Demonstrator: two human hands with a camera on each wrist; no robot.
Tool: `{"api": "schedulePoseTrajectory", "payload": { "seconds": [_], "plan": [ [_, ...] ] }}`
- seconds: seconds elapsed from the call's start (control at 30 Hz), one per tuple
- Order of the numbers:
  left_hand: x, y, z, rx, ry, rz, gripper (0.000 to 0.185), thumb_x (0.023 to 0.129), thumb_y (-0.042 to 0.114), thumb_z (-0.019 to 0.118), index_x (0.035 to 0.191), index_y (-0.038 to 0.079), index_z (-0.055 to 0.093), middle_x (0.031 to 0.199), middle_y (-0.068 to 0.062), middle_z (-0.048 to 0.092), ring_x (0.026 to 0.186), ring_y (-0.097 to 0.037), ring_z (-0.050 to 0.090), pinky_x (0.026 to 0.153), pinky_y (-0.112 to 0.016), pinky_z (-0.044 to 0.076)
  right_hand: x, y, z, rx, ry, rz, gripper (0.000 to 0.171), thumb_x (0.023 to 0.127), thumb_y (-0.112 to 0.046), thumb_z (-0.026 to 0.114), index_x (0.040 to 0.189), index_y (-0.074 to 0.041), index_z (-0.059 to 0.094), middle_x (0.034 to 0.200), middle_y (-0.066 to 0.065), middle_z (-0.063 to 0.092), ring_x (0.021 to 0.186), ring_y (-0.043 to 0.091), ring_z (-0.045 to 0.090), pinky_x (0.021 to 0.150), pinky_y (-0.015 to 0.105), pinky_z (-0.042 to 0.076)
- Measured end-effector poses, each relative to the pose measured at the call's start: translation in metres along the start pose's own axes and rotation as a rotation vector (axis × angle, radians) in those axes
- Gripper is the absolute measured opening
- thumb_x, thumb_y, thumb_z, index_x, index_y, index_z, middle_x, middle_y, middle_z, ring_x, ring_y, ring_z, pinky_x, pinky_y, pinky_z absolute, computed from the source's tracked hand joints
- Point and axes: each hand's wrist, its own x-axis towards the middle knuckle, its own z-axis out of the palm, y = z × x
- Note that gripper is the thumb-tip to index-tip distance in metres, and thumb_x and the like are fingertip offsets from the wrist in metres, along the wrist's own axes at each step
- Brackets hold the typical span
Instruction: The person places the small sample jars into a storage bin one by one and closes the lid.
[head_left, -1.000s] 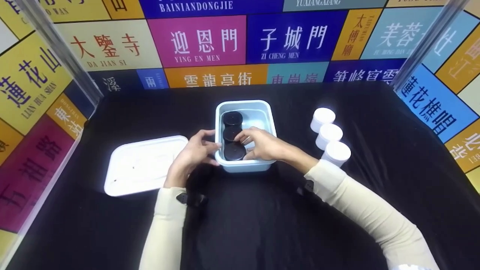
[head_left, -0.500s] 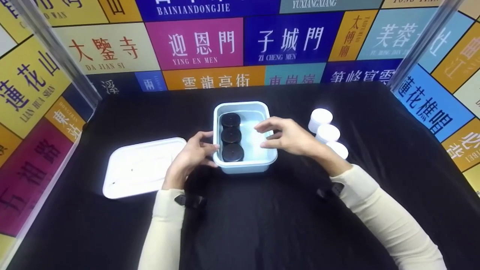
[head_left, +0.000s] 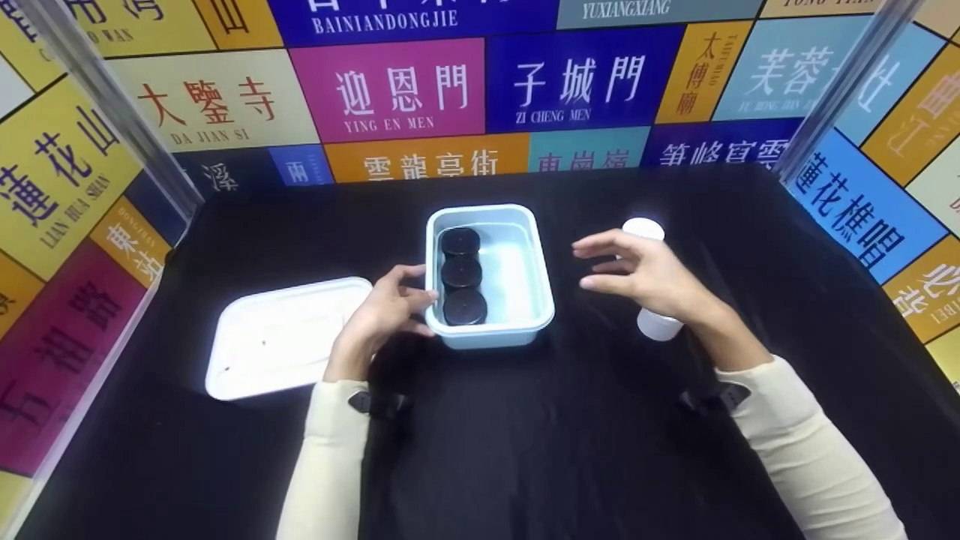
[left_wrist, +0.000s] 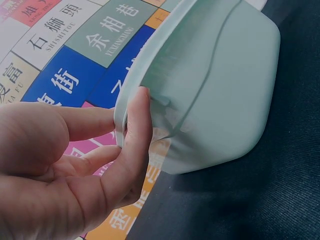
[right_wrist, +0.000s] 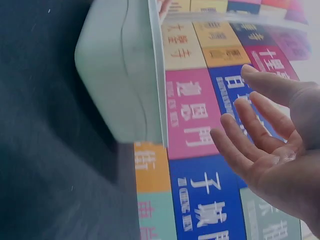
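A pale blue-green container (head_left: 542, 289) stands mid-table with three black round jars (head_left: 462, 273) in a row along its left side. My left hand (head_left: 418, 291) holds the container's left rim, the thumb (left_wrist: 134, 131) lying on the rim of the container (left_wrist: 220, 85) and the fingers on the outer wall. My right hand (head_left: 590, 266) hovers open and empty to the right of the container, fingers (right_wrist: 239, 136) spread, in front of the white jars (head_left: 643, 228). One white jar (head_left: 658, 325) shows partly under the right wrist.
A white lid (head_left: 289, 334) lies flat on the black cloth left of my left hand. Colourful sign panels wall in the table at the back and on both sides. Black cloth (head_left: 525, 435) stretches in front of the container.
My right hand has come out of the container, where it touched the nearest black jar, and moved right toward the white jars, empty. The left hand has stayed on the rim.
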Motion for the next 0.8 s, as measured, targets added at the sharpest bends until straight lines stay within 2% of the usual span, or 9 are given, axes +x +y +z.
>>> {"api": "schedulePoseTrajectory", "payload": {
  "seconds": [0.13,0.2,0.27,0.57,0.8],
  "plan": [
    [0.000,0.000,0.000,0.007,0.004,-0.001,0.055,0.099,0.002,0.058,0.148,0.001,0.036,0.107,-0.021,0.062,0.073,-0.019,0.067,0.060,-0.032,0.066,-0.011,0.009,-0.013,-0.026,0.043,-0.007,0.042,0.082,-0.001,0.080,0.122,0.002,0.066,0.117,0.003,0.072,0.101,0.000,0.069,0.092,0.018,0.060],
    [-0.001,0.000,0.000,0.008,0.004,0.001,0.054,0.099,0.002,0.058,0.148,0.001,0.036,0.108,-0.022,0.062,0.074,-0.019,0.067,0.061,-0.032,0.066,-0.016,0.014,-0.020,-0.021,0.056,-0.006,0.042,0.082,0.000,0.080,0.122,0.002,0.067,0.113,-0.008,0.072,0.099,0.002,0.070,0.088,0.018,0.061],
    [-0.001,-0.001,0.000,0.009,0.002,0.004,0.054,0.099,0.002,0.058,0.149,0.000,0.036,0.109,-0.022,0.062,0.075,-0.019,0.067,0.061,-0.032,0.066,-0.022,0.018,-0.027,0.001,0.063,-0.006,0.042,0.081,0.002,0.079,0.122,0.004,0.066,0.112,-0.012,0.072,0.100,0.004,0.071,0.087,0.019,0.062],
    [0.000,-0.001,0.000,0.018,-0.001,0.000,0.055,0.099,0.004,0.058,0.149,0.002,0.036,0.109,-0.022,0.061,0.074,-0.019,0.067,0.060,-0.032,0.066,-0.043,0.040,-0.054,0.060,0.098,-0.014,0.045,0.078,0.013,0.077,0.121,0.010,0.064,0.113,-0.003,0.073,0.096,0.013,0.073,0.086,0.020,0.062],
    [0.000,0.000,0.000,0.005,-0.006,-0.004,0.055,0.099,0.002,0.058,0.149,0.001,0.035,0.108,-0.021,0.061,0.074,-0.019,0.067,0.060,-0.032,0.066,-0.056,0.062,-0.069,0.040,0.113,-0.013,0.045,0.078,0.015,0.076,0.120,0.012,0.063,0.112,0.001,0.072,0.098,0.018,0.071,0.085,0.018,0.061]
  ]
}}
